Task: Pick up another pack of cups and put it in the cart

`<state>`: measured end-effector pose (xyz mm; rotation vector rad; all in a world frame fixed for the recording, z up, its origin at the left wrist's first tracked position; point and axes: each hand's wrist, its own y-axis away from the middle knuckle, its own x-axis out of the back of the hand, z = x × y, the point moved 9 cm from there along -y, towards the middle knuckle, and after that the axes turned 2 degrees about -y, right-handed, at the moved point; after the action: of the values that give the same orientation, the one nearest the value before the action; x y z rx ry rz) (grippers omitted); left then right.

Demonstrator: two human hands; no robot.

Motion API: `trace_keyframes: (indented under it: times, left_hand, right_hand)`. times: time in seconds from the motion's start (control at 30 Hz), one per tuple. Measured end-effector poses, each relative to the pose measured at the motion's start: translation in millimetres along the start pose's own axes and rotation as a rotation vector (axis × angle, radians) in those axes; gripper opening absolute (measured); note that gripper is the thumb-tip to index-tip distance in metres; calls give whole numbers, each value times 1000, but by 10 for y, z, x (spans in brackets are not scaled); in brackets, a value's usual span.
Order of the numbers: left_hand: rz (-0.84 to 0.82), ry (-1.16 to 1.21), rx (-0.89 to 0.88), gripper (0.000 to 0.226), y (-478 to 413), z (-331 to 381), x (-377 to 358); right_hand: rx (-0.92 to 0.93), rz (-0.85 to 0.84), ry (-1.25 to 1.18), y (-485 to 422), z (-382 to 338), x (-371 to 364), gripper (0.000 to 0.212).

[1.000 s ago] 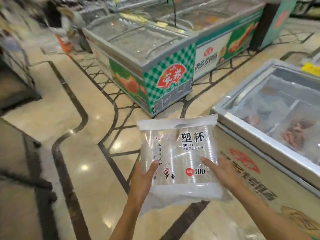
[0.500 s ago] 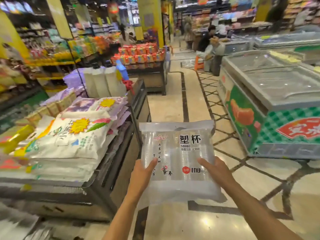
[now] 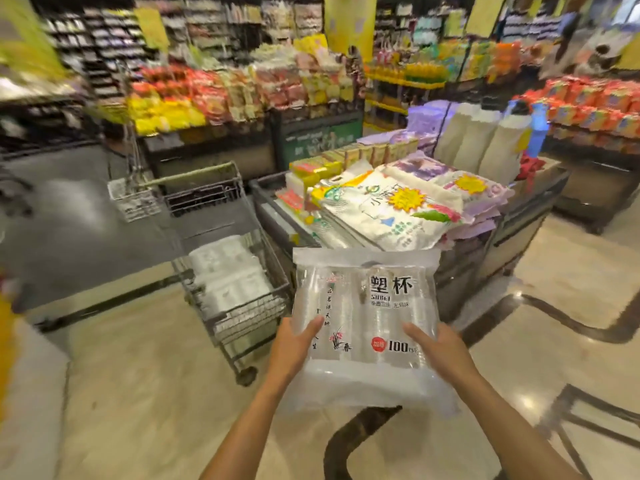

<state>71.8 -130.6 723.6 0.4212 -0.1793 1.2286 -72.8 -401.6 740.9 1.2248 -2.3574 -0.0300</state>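
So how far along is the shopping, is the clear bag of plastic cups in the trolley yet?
Not yet. A white wrapped pack already lies in the dark wire shopping trolley. The clear plastic bag of stacked cups is in hand, held between the left hand and right hand, just right of the trolley. It has yet to go in.

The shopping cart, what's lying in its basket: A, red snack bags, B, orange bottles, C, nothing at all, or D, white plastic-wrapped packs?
D: the shopping cart holds white plastic-wrapped packs stacked in its wire basket, left of the pack of cups held by both hands.
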Motion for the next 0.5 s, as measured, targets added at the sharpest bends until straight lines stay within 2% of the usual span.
trace_keyframes:
  times: [0.07, 0.1, 0.17, 0.23, 0.37, 0.5]
  left_hand:
    - [61, 40, 61, 66, -140, -238, 346]
    - [99, 51, 91, 72, -216, -337, 513]
    - [161, 50, 124, 101, -410, -503, 814]
    - [181, 68, 140, 112, -657, -669, 1054]
    - [225, 77, 165, 105, -1079, -794, 1518]
    - [259, 75, 229, 81, -1430, -949, 1859]
  right_hand:
    - [10, -90, 10, -206, -153, -428, 42]
    - [21, -130, 9, -304, -247, -630, 41]
    - [53, -185, 14, -498, -462, -987, 36]
    - [70, -233, 17, -713, -660, -1333, 35]
    - [75, -281, 18, -1120, -893, -1949, 30]
    - [74, -316, 71, -1475, -966, -2492, 24]
